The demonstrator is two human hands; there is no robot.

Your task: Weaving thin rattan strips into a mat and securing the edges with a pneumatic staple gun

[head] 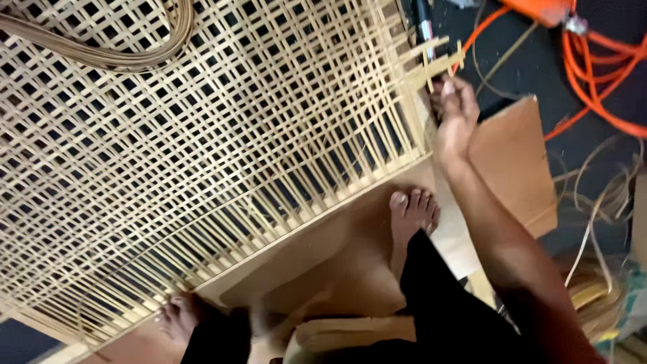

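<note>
The right hand [453, 118] reaches up to the right corner of the woven panel, fingers curled in and pinched around the loose ends of cane strips [437, 64] that stick out past the weave — closed on them, thumb side toward the panel, though motion blur hides exactly how many strips it grips. The left hand does not show.

The woven panel [202, 148] is the largest thing here: an open lattice of pale cane strips, crossing in a square grid, filling the upper left and centre and tilted so its lower edge runs from bottom left up to the right. That lower edge sits along a wooden frame [303, 239] lying on the floor, with strip ends fanning over it. A coil of unwoven cane [135, 54] rests on top of the panel near the upper left.

Right of the hand, a flat brown board [515, 158] lies on the dark floor [600, 168]. Orange cable [593, 81] loops across the top right corner, well apart from the hand. More loose cane [600, 296] is heaped at the lower right.

Two bare feet rest on the frame — the right foot [412, 212] just below the hand, the left foot [178, 317] near the bottom left.
</note>
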